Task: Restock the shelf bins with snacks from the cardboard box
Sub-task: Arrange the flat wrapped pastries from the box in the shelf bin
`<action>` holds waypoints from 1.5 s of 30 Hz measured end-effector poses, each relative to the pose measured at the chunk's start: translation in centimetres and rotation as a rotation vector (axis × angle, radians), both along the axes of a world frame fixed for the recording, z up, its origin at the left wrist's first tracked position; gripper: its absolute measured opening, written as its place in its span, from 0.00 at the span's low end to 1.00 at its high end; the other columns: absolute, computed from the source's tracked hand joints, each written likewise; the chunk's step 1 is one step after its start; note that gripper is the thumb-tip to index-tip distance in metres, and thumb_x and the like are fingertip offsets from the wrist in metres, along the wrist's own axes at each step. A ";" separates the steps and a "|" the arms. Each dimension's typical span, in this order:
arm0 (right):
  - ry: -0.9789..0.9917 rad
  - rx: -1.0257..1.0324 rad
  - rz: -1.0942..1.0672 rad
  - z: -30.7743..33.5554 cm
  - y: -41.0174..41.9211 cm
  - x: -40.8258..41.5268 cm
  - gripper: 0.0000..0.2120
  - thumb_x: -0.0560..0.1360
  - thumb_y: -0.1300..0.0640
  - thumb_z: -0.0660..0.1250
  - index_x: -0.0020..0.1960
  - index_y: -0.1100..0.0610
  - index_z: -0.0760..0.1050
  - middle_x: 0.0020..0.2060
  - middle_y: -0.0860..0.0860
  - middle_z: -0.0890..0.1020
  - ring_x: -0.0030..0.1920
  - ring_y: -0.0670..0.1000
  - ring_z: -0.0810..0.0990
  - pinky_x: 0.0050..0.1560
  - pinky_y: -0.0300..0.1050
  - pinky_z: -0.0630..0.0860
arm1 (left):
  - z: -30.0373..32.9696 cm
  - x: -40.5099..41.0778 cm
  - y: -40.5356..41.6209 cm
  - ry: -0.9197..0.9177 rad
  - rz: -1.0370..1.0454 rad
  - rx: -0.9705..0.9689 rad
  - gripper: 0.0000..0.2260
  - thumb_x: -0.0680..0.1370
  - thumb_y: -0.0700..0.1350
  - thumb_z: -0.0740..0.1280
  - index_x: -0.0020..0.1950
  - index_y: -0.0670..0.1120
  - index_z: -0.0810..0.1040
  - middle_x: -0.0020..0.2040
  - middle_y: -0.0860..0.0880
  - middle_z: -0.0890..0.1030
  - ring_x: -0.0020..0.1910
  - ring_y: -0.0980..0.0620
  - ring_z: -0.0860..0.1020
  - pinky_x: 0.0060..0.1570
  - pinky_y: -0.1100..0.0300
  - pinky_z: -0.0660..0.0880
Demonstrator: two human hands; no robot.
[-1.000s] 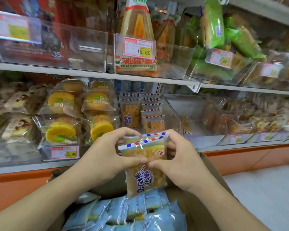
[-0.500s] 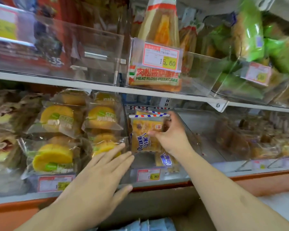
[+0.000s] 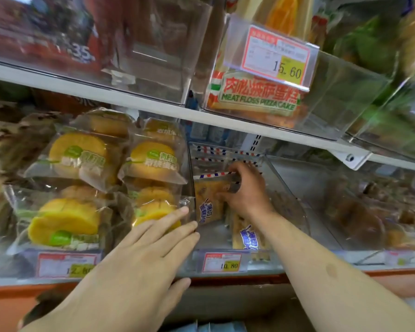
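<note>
My right hand (image 3: 247, 190) reaches deep into the clear shelf bin (image 3: 292, 195) and grips a yellow cake-slice packet (image 3: 207, 200) with a red-and-blue striped top edge, standing it upright. More striped packets (image 3: 216, 154) stand behind it, and another packet (image 3: 248, 237) leans at the bin's front. My left hand (image 3: 144, 257) is stretched out flat, fingers straight, its fingertips at the bin's left front wall. A sliver of the cardboard box with blue packets (image 3: 216, 328) shows at the bottom edge.
Round yellow cake packs (image 3: 82, 159) fill the bin to the left. Price tags (image 3: 222, 263) line the shelf edge. Above, a bin holds meat floss pizza cake (image 3: 259, 97). Brown pastry packs (image 3: 359, 207) sit to the right.
My right hand has pushed the cake packet further back and down into the bin. My left hand has moved up to the bin's left front wall. The view has moved closer to the shelf.
</note>
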State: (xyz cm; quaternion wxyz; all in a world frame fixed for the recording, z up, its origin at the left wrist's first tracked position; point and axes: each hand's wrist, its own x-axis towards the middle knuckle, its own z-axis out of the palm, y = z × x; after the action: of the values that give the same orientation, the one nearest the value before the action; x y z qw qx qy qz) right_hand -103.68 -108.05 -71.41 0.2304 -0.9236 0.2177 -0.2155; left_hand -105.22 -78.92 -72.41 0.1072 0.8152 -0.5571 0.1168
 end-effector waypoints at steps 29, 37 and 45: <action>0.123 0.053 0.390 -4.4 12.3 -20.1 0.12 0.78 0.53 0.74 0.60 0.51 0.77 0.52 0.44 0.77 0.51 0.43 0.76 0.51 0.36 0.72 | -1.9 -5.9 5.9 0.446 0.008 0.172 0.19 0.81 0.60 0.66 0.71 0.58 0.75 0.66 0.60 0.78 0.61 0.61 0.75 0.63 0.62 0.74; 0.633 0.191 0.397 -19.0 14.5 -21.9 0.29 0.78 0.48 0.75 0.75 0.50 0.70 0.71 0.47 0.71 0.71 0.51 0.72 0.70 0.50 0.71 | -14.8 -4.1 9.9 0.602 0.329 0.454 0.40 0.78 0.53 0.74 0.84 0.44 0.59 0.83 0.46 0.63 0.82 0.49 0.60 0.80 0.60 0.56; 0.786 0.095 0.428 -28.5 14.8 -17.0 0.45 0.74 0.41 0.77 0.84 0.46 0.59 0.85 0.50 0.54 0.85 0.53 0.50 0.82 0.52 0.49 | -20.9 -1.4 6.6 0.556 0.529 0.527 0.29 0.78 0.44 0.72 0.78 0.44 0.69 0.75 0.44 0.74 0.73 0.44 0.73 0.74 0.52 0.69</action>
State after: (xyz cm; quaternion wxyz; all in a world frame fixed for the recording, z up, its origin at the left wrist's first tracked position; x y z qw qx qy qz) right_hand -120.64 -93.25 -99.88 0.2116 -0.9480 0.1025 0.2145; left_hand -106.59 -72.32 -93.28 0.0084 0.9291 -0.2908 -0.2285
